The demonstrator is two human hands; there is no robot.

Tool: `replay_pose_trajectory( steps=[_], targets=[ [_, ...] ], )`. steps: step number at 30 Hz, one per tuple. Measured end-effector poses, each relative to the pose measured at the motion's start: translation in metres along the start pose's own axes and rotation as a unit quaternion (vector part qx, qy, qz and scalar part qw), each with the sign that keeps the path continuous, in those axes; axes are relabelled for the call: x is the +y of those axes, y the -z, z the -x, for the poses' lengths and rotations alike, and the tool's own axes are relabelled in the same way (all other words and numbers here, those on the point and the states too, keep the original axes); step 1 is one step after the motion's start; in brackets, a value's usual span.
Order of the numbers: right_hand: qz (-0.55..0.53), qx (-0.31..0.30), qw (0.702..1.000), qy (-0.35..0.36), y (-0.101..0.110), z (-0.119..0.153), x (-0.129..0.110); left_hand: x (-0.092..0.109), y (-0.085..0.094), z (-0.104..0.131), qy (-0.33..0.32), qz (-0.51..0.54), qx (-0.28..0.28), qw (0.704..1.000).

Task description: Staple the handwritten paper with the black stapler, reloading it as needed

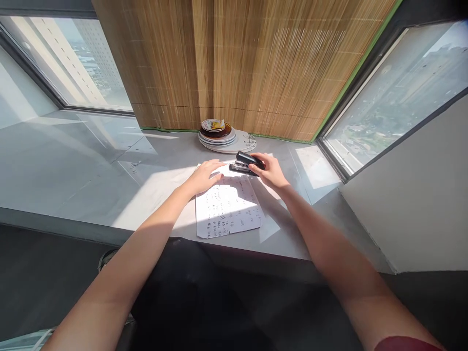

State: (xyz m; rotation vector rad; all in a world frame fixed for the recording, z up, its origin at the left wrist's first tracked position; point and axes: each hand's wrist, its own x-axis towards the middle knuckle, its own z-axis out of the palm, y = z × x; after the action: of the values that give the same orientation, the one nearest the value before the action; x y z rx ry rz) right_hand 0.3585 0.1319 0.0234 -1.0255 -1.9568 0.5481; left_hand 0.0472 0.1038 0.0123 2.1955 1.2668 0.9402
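A black stapler [244,162] is in my right hand [268,169], whose fingers wrap its rear end. Its jaws stand apart, and its front points left over the far edge of the written sheets. These white sheets of paper [230,214] carry rows of handwriting and lie on the ledge before me. My left hand [206,176] rests flat on their upper left part, fingers stretched toward the stapler. Part of the sheets' far edge is hidden by my left hand and the stapler.
Beyond the stapler, a stack of plates [217,139] with a small yellow packet [218,125] on top stands against the bamboo blind [234,63]. Windows flank the pale ledge [91,180]. Its front edge drops off close to my lap.
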Motion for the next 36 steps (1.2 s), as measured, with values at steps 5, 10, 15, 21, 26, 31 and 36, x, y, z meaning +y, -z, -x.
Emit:
replay_pose_trajectory(
  steps=[5, 10, 15, 21, 26, 31, 36],
  targets=[
    [0.081, 0.003, 0.993, -0.085, 0.039, 0.002, 0.031, 0.006, 0.004, 0.006, 0.013, -0.109, -0.085, 0.99],
    [0.054, -0.082, 0.991, -0.091, 0.042, 0.004, 0.024, 0.023, 0.005, -0.005, -0.013, -0.151, -0.11, 0.982],
    [0.039, -0.085, 0.993, -0.075, 0.034, 0.004, 0.014, 0.023, -0.024, -0.041, -0.035, -0.056, -0.106, 0.992],
    [-0.06, -0.166, 0.979, -0.098, 0.046, 0.008, 0.011, 0.004, -0.053, -0.056, -0.007, -0.038, -0.041, 0.998],
    [-0.163, -0.129, 0.963, -0.173, 0.041, 0.006, 0.024, 0.011, -0.053, -0.045, -0.027, -0.009, -0.046, 0.999],
    [-0.19, -0.075, 0.952, -0.226, 0.031, 0.001, 0.039, 0.023, -0.05, -0.039, -0.055, -0.021, -0.088, 0.994],
    [-0.178, -0.074, 0.959, -0.207, 0.028, 0.002, 0.038, 0.024, -0.054, -0.039, -0.089, 0.015, -0.067, 0.994]
  ],
)
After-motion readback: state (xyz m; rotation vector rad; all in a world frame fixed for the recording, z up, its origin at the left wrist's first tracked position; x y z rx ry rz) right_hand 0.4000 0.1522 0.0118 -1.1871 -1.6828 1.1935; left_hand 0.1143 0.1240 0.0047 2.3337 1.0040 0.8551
